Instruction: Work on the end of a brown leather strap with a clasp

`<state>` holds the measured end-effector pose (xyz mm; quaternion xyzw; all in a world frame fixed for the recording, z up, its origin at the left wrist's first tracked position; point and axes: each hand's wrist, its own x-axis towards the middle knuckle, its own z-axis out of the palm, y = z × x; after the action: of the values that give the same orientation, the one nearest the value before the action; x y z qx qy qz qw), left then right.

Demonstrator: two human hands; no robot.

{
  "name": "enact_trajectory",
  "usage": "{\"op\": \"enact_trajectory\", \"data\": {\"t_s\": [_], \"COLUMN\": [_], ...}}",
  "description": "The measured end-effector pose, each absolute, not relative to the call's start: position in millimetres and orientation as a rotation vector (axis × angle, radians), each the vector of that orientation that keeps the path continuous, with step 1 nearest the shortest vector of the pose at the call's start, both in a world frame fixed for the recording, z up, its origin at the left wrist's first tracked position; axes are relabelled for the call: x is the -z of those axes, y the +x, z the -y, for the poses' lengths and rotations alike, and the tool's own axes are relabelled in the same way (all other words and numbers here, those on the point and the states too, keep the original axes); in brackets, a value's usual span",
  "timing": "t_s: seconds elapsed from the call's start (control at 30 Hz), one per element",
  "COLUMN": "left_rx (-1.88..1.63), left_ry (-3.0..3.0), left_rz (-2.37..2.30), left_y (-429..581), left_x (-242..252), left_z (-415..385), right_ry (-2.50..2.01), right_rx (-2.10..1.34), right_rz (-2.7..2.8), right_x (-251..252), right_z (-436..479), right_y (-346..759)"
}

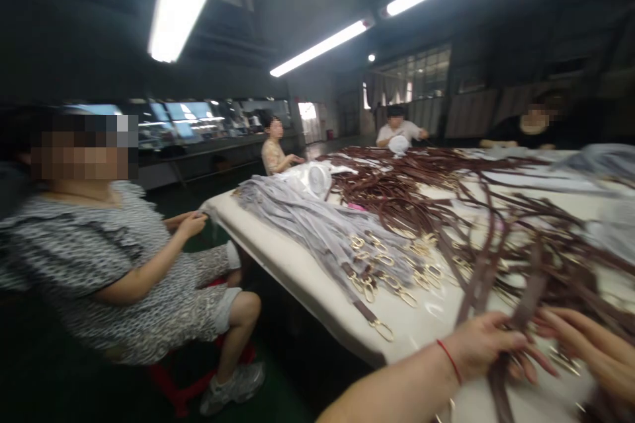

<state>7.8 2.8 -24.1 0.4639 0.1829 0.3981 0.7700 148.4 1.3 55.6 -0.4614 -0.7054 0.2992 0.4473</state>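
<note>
My left hand (489, 344), with a red thread on its wrist, is closed around a bunch of brown leather straps (501, 370) at the near edge of the white table (297, 271). Just to its right, my right hand (590, 344) has its fingers pinched on the same brown straps and a gold buckle. More brown straps (421, 192) lie piled across the table. A bundle of straps in grey plastic sleeves (307, 225) with gold buckles (381, 271) lies to the left of my hands.
A seated person in a patterned dress (114, 277) is at the table's left end, hands at the corner. Three other people sit along the far sides. A small white fan (317, 178) stands among the straps. The floor on the left is dark.
</note>
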Motion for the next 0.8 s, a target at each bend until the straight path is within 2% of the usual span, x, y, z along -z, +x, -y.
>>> {"op": "enact_trajectory", "data": {"t_s": [0.1,0.2,0.43,0.8], "left_rx": [-0.828,-0.783,-0.951,-0.680], "left_ry": [1.081,1.149,0.844,0.810], "left_rz": [-0.449,-0.477,-0.555,-0.392], "left_y": [3.6,0.7,-2.0,-11.5], "left_x": [5.1,-0.2,1.8,-8.6], "left_z": [12.4,10.5,3.8,7.1], "right_ry": [-1.313,-1.252,-1.142,-1.024], "right_rx": [-1.023,-1.234,-1.238,-1.415], "right_rz": [1.441,1.136,1.154,0.979], "right_x": [-53.7,-53.2,-51.7,-22.1], "right_z": [27.0,30.9,54.7,88.8], "right_y": [146.6,136.1,135.3,116.9]}}
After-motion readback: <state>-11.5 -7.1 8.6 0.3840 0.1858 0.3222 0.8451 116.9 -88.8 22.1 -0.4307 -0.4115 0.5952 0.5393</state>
